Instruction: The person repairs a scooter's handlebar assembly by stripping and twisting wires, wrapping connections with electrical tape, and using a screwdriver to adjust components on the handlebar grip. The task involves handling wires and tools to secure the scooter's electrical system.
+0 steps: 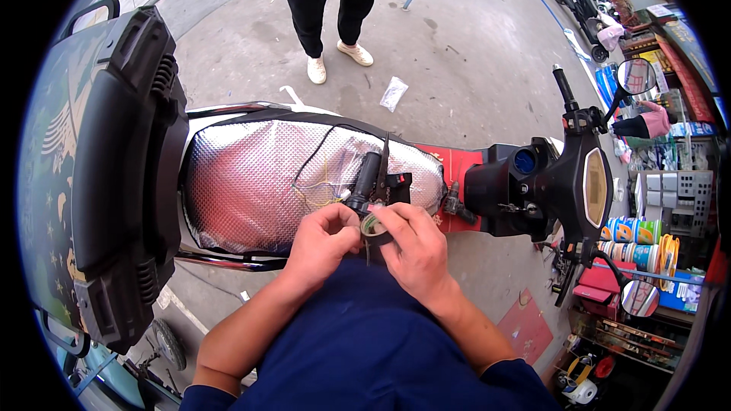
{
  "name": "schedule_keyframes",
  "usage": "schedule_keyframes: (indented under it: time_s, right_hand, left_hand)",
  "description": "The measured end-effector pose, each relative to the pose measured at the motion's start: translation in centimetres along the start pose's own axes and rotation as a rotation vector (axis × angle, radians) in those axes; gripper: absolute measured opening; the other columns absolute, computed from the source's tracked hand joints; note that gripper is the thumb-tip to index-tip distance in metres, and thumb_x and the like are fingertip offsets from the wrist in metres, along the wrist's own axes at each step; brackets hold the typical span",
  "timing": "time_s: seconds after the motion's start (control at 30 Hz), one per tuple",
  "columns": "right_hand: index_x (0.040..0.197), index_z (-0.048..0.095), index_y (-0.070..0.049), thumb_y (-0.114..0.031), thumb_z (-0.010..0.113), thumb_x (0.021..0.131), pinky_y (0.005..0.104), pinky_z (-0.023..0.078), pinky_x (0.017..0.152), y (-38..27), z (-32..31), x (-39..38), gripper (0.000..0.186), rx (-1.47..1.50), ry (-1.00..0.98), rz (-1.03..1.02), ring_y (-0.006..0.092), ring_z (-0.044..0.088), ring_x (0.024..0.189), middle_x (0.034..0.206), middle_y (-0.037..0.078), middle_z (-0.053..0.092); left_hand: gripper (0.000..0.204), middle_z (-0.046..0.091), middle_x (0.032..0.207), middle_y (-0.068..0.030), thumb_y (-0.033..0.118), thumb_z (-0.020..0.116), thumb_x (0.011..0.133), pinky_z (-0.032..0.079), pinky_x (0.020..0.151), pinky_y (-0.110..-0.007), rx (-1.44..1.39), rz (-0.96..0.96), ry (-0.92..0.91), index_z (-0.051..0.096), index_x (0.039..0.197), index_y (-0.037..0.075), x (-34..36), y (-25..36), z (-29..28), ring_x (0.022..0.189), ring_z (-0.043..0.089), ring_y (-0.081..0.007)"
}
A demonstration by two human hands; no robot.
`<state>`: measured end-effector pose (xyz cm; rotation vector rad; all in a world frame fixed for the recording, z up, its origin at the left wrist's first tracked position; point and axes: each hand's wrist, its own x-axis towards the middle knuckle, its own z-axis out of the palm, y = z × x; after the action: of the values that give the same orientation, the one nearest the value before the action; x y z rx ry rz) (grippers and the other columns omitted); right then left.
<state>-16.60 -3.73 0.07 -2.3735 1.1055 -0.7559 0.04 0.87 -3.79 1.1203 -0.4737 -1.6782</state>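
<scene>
My right hand (pixel 417 253) holds a roll of dark tape (pixel 375 237) on edge, thumb and fingers closed round it. Close beside it, my left hand (pixel 326 243) is closed in a pinch; whatever lies between its fingertips is too small to make out. Just beyond both hands, a black handlebar grip (pixel 368 173) with a lever lies on the silver quilted seat cover (pixel 244 183) of a scooter. Next to the grip is a small black part with a red switch (pixel 399 180). Thin yellowish wires (pixel 324 196) trail across the cover to the left of the grip.
The scooter's black handlebar (pixel 582 167) stands to the right, a large black top box (pixel 126 175) to the left. A drill-like tool (pixel 455 202) rests on the red footboard. Across the scooter stands a person in black trousers (pixel 327 0). Shelves of goods (pixel 647 243) line the right.
</scene>
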Motion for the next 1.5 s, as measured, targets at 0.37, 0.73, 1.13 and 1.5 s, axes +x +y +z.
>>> schedule_keyframes:
  time_s: [0.37,0.73,1.13,1.5]
  right_hand:
    - [0.098,0.067,-0.002,0.007,0.072,0.07,0.0308,0.052,0.078,-0.4,-2.0,-1.3,0.03,0.27,-0.024,0.223,0.0239,0.066,0.089,0.098,0.012,0.067]
    - [0.101,0.066,-0.005,0.006,0.071,0.07,0.0337,0.053,0.076,-0.1,-2.6,0.2,0.033,0.125,-0.131,0.053,0.0267,0.065,0.089,0.101,0.011,0.064]
    - [0.097,0.067,-0.006,-0.004,0.08,0.067,0.0329,0.051,0.069,-0.8,-2.0,-0.4,0.032,-0.042,-0.224,-0.02,0.0251,0.058,0.082,0.103,0.011,0.058]
    - [0.103,0.057,0.003,0.017,0.054,0.083,0.0331,0.049,0.094,0.0,-5.0,-0.1,0.024,0.815,-0.185,0.467,0.0194,0.06,0.107,0.114,0.018,0.062]
  left_hand:
    - [0.008,0.061,0.078,-0.0033,0.002,0.055,0.082,0.051,0.069,-0.026,0.081,-0.005,-0.106,0.057,0.09,-0.001,0.2,1.1,0.2,0.071,0.061,-0.0113]
    - [0.008,0.057,0.094,-0.0044,0.0,0.057,0.082,0.048,0.08,-0.027,-0.054,-0.098,-0.22,0.054,0.089,0.002,-0.2,1.5,-0.2,0.085,0.056,-0.0123]
    - [0.011,0.06,0.074,-0.0023,0.005,0.063,0.082,0.047,0.062,-0.025,0.275,0.029,-0.048,0.054,0.086,0.0,0.4,-1.1,-0.8,0.067,0.058,-0.0086]
    - [0.03,0.062,0.101,-0.0112,-0.005,0.052,0.08,0.05,0.085,-0.032,0.025,0.014,-0.281,0.046,0.108,0.001,0.0,1.4,-1.7,0.092,0.062,-0.0151]
